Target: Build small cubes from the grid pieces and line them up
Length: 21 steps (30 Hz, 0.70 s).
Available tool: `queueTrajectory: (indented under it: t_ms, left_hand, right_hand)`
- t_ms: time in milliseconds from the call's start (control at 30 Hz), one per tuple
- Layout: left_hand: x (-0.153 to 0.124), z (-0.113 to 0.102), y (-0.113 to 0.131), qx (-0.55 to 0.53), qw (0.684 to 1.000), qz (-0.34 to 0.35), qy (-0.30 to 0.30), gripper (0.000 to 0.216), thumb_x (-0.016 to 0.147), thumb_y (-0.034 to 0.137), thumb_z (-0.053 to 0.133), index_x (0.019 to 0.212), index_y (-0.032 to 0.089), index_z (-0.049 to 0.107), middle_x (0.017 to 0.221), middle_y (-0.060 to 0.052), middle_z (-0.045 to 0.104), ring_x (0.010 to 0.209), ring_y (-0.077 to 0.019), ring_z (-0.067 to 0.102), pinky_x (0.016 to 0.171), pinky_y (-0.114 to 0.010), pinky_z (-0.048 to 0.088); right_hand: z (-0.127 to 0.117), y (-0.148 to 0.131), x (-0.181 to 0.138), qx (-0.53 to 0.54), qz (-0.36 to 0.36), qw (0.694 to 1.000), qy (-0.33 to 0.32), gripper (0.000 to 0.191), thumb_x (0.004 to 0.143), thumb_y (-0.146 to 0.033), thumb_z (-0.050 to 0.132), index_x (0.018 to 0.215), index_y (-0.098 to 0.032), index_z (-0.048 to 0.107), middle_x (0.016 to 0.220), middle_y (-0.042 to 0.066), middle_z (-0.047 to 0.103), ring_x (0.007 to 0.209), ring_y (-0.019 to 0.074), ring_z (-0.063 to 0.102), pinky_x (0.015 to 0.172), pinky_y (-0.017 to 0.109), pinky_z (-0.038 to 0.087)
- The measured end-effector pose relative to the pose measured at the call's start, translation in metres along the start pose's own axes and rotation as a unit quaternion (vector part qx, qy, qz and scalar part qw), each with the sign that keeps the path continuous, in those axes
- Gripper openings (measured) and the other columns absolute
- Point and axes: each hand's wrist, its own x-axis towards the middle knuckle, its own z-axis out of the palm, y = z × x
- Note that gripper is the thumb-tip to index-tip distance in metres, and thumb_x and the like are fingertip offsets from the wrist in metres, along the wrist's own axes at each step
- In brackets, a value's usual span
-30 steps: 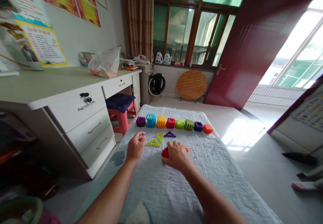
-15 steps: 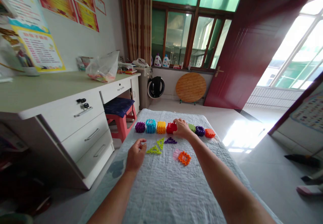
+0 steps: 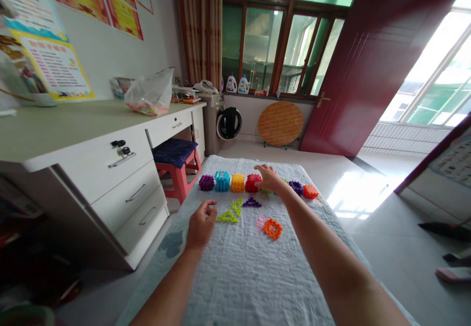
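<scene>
A row of bumpy plastic cubes crosses the bed cover: purple (image 3: 206, 183), turquoise (image 3: 222, 181), yellow (image 3: 237, 183), red (image 3: 251, 183), then a green one mostly hidden, dark violet (image 3: 296, 188) and orange (image 3: 310, 191). Over the red and green cubes is my right hand (image 3: 270, 178), thumb and fingers apart, gripping nothing I can see. My left hand (image 3: 201, 222) rests loosely curled on the cover, thumb apart from the fingers, beside a lime triangular piece (image 3: 228, 216). Nearby lie another lime triangle (image 3: 237, 207), a violet triangle (image 3: 252, 202), an orange square piece (image 3: 273, 229) and a pale pink piece (image 3: 261, 223).
A pale quilted cover (image 3: 235, 277) spreads beneath the pieces. On the left stand a white desk (image 3: 110, 135) and a pink stool (image 3: 178, 174) with a dark cushion. A round wooden tabletop (image 3: 280, 123) leans against the far wall, near a dark red door (image 3: 342, 81).
My right hand has lifted slightly and drawn right from the red cube, its fingers spreading, so more of that cube shows. My left hand stays about where it was; the view shifts slightly.
</scene>
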Motion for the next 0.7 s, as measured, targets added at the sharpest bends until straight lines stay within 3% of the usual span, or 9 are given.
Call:
queueTrajectory:
  t_ms: [100,200,333,533,700]
  left_hand:
    - [-0.001,0.001,0.000,0.001,1.000,0.008,0.001,0.028,0.078,0.036,0.045,0.093,0.020,0.062,0.062,0.002,0.059,0.062,-0.0163,0.058,0.064,-0.025,0.043]
    - [-0.003,0.002,0.002,0.003,1.000,0.012,-0.002,0.028,0.079,0.036,0.045,0.094,0.019,0.062,0.065,0.001,0.060,0.064,-0.0162,0.059,0.064,-0.025,0.043]
    - [-0.006,0.003,0.002,0.005,1.000,0.014,-0.013,0.029,0.078,0.036,0.045,0.095,0.019,0.061,0.065,0.001,0.060,0.063,-0.0162,0.059,0.062,-0.025,0.042]
    - [-0.007,0.003,-0.001,0.017,1.000,0.013,0.000,0.030,0.078,0.037,0.045,0.094,0.019,0.062,0.065,0.000,0.061,0.063,-0.0165,0.059,0.061,-0.024,0.042]
    - [-0.006,0.001,0.000,0.026,1.000,0.015,0.001,0.031,0.078,0.039,0.044,0.094,0.019,0.062,0.063,0.001,0.060,0.061,-0.0165,0.058,0.062,-0.025,0.042]
  right_hand:
    - [-0.007,0.004,-0.038,0.026,-0.024,0.999,0.012,0.055,0.073,-0.026,0.061,0.126,-0.017,0.049,0.124,0.012,0.051,0.111,0.0263,0.045,0.089,0.034,0.035]
    - [-0.002,0.007,-0.085,0.042,-0.083,0.992,-0.082,0.048,0.072,-0.025,0.064,0.118,-0.014,0.055,0.111,0.011,0.058,0.102,0.0223,0.052,0.086,0.030,0.037]
    - [0.020,0.005,-0.131,0.015,-0.024,0.990,-0.135,0.054,0.064,-0.038,0.072,0.110,-0.014,0.057,0.104,0.012,0.058,0.092,0.0241,0.054,0.078,0.031,0.039]
    - [0.047,0.011,-0.144,0.063,0.005,0.996,-0.062,0.059,0.055,-0.038,0.078,0.105,-0.017,0.055,0.101,0.008,0.053,0.087,0.0210,0.051,0.075,0.029,0.040]
    - [0.055,0.018,-0.144,0.127,-0.013,0.990,0.056,0.039,0.070,-0.027,0.064,0.107,-0.017,0.056,0.100,0.008,0.056,0.092,0.0198,0.050,0.079,0.028,0.038]
